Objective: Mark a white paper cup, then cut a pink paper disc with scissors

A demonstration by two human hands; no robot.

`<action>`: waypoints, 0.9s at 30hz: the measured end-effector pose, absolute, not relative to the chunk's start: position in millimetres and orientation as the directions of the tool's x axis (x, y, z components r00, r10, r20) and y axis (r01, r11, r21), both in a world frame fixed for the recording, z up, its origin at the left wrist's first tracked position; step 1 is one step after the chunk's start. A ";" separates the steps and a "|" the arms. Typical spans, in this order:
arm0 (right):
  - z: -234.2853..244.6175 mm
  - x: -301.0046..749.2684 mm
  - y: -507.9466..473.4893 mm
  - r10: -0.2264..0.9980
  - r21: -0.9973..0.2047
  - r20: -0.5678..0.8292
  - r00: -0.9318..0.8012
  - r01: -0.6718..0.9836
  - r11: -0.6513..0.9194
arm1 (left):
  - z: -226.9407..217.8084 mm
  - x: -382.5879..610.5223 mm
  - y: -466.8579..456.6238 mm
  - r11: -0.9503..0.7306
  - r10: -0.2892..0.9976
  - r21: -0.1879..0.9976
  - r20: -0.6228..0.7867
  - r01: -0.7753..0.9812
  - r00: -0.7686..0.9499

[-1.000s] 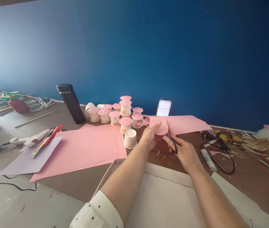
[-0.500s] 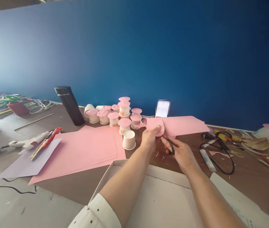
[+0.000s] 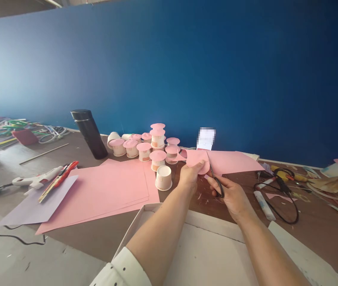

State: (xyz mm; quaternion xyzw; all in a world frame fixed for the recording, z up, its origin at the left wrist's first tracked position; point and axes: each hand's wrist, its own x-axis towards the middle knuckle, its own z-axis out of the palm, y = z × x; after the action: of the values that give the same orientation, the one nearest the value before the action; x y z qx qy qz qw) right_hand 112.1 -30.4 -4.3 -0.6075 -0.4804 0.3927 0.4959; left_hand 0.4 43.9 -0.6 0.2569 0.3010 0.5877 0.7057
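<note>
My left hand (image 3: 190, 172) pinches a sheet of pink paper (image 3: 234, 162) near its rounded, partly cut end, with the thumb on top. The long uncut part stretches off to the right. In my right hand (image 3: 231, 194) is a pair of scissors (image 3: 218, 186) with black handles, fingers through the loops. Their blades point up and away, at the paper's curved cut just right of my left thumb. Left of my left hand stands an upside-down paper cup (image 3: 163, 178). Behind it are several cups topped with pink paper discs (image 3: 158, 155).
Pink sheets (image 3: 109, 188), a lilac sheet (image 3: 58, 198), a red cutter (image 3: 58, 180) and a glue gun (image 3: 37, 178) lie left. A black flask (image 3: 89, 134) stands behind. A white box lid (image 3: 204, 254) sits under my forearms. A cable (image 3: 294, 214) and glue stick (image 3: 264, 205) lie right.
The scissors and my right hand have shifted slightly right and down, with the blades a little further round the paper's curve. The whole view has shifted slightly. Both hands keep their hold.
</note>
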 end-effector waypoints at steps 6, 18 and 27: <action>-7.1 113.4 -30.4 0.966 -0.972 0.034 0.256 0.233 -0.028 | 0.6 -1.7 43.7 0.165 0.986 0.742 -0.111 -0.650 0.124; -4.9 115.9 -31.0 0.968 -0.975 0.019 0.252 0.218 -0.037 | 0.2 -3.4 45.3 0.159 0.987 0.739 -0.096 -0.655 0.132; -2.0 114.7 -32.5 0.967 -0.981 0.006 0.255 0.187 -0.043 | 5.4 -5.7 43.0 0.161 0.985 0.747 -0.086 -0.645 0.147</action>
State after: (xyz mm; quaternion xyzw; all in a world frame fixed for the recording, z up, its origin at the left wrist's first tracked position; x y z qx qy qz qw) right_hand 114.7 -32.5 -2.0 -0.6102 -0.4727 0.3860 0.5052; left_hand -5.7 43.0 5.4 0.2855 0.2979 0.5813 0.7013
